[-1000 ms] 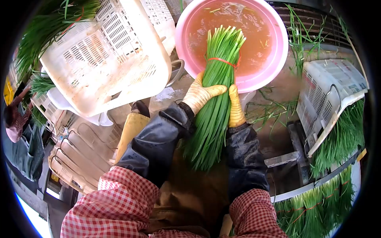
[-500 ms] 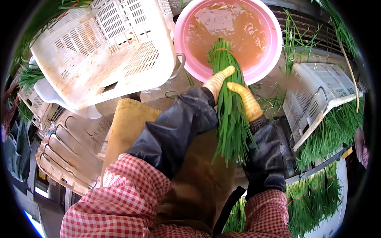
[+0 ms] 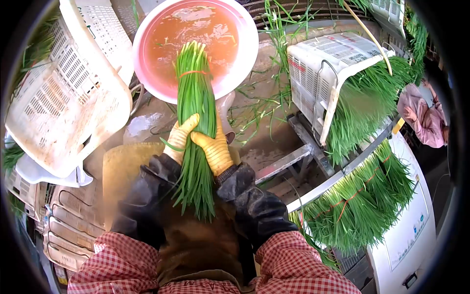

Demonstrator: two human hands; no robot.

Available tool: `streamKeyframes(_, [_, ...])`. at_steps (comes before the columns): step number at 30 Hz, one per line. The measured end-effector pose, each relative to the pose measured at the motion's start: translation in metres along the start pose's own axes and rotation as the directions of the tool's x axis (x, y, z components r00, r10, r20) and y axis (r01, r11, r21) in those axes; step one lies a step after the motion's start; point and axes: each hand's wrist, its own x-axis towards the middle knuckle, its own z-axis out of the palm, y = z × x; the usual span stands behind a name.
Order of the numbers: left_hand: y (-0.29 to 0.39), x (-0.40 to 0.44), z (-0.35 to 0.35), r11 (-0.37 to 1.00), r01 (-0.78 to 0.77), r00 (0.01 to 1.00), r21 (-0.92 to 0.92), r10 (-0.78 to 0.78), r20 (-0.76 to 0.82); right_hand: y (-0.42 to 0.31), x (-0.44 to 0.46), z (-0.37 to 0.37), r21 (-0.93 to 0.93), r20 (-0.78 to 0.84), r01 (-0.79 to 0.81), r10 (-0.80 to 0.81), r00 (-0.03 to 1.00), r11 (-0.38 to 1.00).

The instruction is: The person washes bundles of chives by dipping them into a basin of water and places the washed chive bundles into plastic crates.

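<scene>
Both hands wear yellow ribbed gloves and grip one bunch of garlic chives (image 3: 196, 103) around its middle. My left hand (image 3: 181, 137) wraps its left side, thumb on top. My right hand (image 3: 214, 149) closes on it from the right. An orange band (image 3: 193, 73) ties the bunch near its pale cut ends, which point away from me over a pink basin (image 3: 247, 46) of murky brown water. The leafy tips hang toward my apron (image 3: 191, 250). Palms and most fingers are hidden under the leaves.
A dirty white crate (image 3: 54, 127) tilts at the left, above stacked crates (image 3: 71, 230). Rightward, another crate (image 3: 313, 73) lies with loose chives (image 3: 367, 98) spilling from it. Banded chives (image 3: 352, 206) lie below the metal rail. Another person's pink sleeve (image 3: 421, 112) shows far right.
My view has turned right, so the basin and crates sit further left. The bunch has drawn back toward me, out of the basin's middle, still held in both hands.
</scene>
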Motion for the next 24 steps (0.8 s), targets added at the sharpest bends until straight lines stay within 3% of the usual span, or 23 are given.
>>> streamKeyframes(2, [-0.009, -0.035, -0.002, 0.991, -0.13, 0.991, 0.044, 0.128, 0.038, 0.012, -0.025, 0.005, 0.044, -0.013, 0.028, -0.027, 1.0, 0.999])
streamKeyframes(4, [-0.023, -0.03, -0.032, 0.993, -0.07, 0.997, 0.093, 0.073, -0.031, 0.042, -0.026, 0.0, 0.041, -0.055, -0.052, 0.054, 0.997, 0.998])
streamKeyframes(6, [-0.023, -0.008, -0.057, 0.966, 0.242, 0.951, 0.09, -0.218, -0.221, 0.076, -0.013, -0.018, 0.048, -0.101, -0.285, 0.288, 0.952, 0.957])
streamKeyframes(9, [-0.015, -0.028, -0.025, 0.991, 0.055, 0.986, 0.122, -0.035, -0.161, 0.035, -0.032, -0.007, 0.097, -0.021, -0.148, 0.151, 0.988, 0.984])
streamKeyframes(12, [-0.026, -0.048, -0.017, 0.963, -0.193, 0.978, 0.189, 0.205, -0.049, 0.045, -0.042, -0.008, 0.045, -0.077, 0.006, -0.002, 0.997, 0.999])
streamKeyframes(14, [-0.032, -0.022, -0.04, 0.955, -0.194, 0.975, 0.223, 0.212, -0.06, 0.071, -0.027, -0.017, -0.04, -0.088, 0.08, -0.084, 0.993, 0.996])
streamKeyframes(15, [-0.029, -0.015, -0.046, 0.97, 0.049, 0.974, 0.237, 0.005, -0.225, 0.076, -0.021, -0.025, 0.085, -0.044, -0.19, 0.194, 0.98, 0.978])
streamKeyframes(16, [-0.032, -0.015, -0.053, 0.934, 0.288, 0.904, 0.21, -0.193, -0.381, 0.074, -0.024, -0.029, 0.092, -0.031, -0.279, 0.283, 0.959, 0.956])
streamKeyframes(17, [-0.039, -0.018, -0.056, 0.959, 0.136, 0.966, 0.247, -0.073, -0.249, 0.07, -0.028, -0.032, 0.097, -0.017, -0.366, 0.369, 0.929, 0.926])
streamKeyframes(18, [-0.034, -0.025, -0.045, 0.947, 0.091, 0.976, 0.307, -0.025, -0.214, 0.073, -0.028, -0.039, 0.16, 0.012, -0.271, 0.272, 0.962, 0.949])
streamKeyframes(20, [-0.011, -0.066, -0.019, 0.949, 0.209, 0.978, 0.238, -0.207, -0.032, 0.044, -0.039, -0.069, 0.183, 0.285, -0.519, 0.46, 0.841, 0.835])
streamKeyframes(21, [0.005, -0.089, -0.011, 0.93, 0.32, 0.943, 0.178, -0.332, 0.037, 0.029, -0.051, -0.079, 0.186, 0.357, -0.554, 0.469, 0.808, 0.812])
streamKeyframes(23, [0.032, -0.098, -0.027, 0.906, 0.197, 0.961, 0.375, -0.255, 0.111, 0.005, -0.08, -0.097, 0.185, 0.413, -0.525, 0.419, 0.809, 0.831])
streamKeyframes(24, [0.047, -0.105, -0.034, 0.872, 0.215, 0.959, 0.439, -0.273, 0.072, -0.003, -0.095, -0.102, 0.181, 0.428, -0.514, 0.404, 0.809, 0.838])
